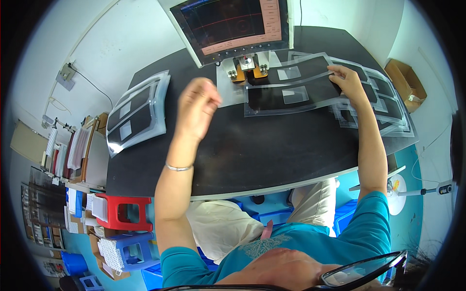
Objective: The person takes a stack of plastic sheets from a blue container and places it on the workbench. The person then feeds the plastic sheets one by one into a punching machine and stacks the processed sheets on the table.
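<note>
My right hand pinches the right edge of a black plastic sheet with clear borders and pale window patches. This sheet lies partly over the pale plate under the machine head, which has orange-yellow feet. My left hand is raised over the table, left of the machine, its fingers curled together; no object shows in it, and it is apart from the sheet. To its left sits a neat stack of similar sheets. More sheets lie in an uneven, overlapping pile by my right forearm.
A monitor stands behind the machine head on the black table. Beyond the table's right end is an open cardboard box. At the left are a red stool, a blue stool and a rack.
</note>
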Demonstrator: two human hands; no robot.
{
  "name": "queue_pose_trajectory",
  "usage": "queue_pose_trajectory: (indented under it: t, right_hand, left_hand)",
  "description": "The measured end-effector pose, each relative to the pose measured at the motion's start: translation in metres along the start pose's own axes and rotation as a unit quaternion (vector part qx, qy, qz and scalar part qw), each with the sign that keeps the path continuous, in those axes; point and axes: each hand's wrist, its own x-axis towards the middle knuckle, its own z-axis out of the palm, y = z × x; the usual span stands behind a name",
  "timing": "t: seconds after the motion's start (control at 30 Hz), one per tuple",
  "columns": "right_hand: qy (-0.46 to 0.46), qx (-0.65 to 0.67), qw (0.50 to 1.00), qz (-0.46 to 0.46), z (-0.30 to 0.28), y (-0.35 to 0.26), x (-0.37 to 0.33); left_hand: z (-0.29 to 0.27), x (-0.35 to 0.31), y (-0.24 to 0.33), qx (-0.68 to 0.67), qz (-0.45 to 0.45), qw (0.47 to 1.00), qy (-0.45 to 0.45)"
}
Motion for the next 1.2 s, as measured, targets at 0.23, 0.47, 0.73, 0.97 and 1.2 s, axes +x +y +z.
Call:
queue_pose_trajectory:
  t: [0.23,0.47,0.73,0.97,1.2]
  right_hand:
    - [0.010,0.002,1.000,-0.027,0.000,0.010,0.002]
    - [0.025,0.011,1.000,-0.001,0.001,0.006,0.002]
    - [0.038,-0.002,0.999,-0.004,0.002,0.007,0.002]
    - [0.029,-0.005,1.000,0.001,0.000,0.005,0.002]
    - [0.033,0.008,0.999,0.012,0.002,0.009,0.006]
  left_hand:
    - [-0.115,0.012,0.040,0.712,0.182,0.598,0.321]
    - [-0.144,-0.008,0.048,0.801,-0.205,0.460,0.326]
    - [-0.145,-0.012,0.063,0.800,-0.259,0.490,0.231]
    - [-0.139,-0.017,0.064,0.817,-0.223,0.492,0.202]
    - [-0.136,-0.016,0.068,0.812,-0.222,0.493,0.222]
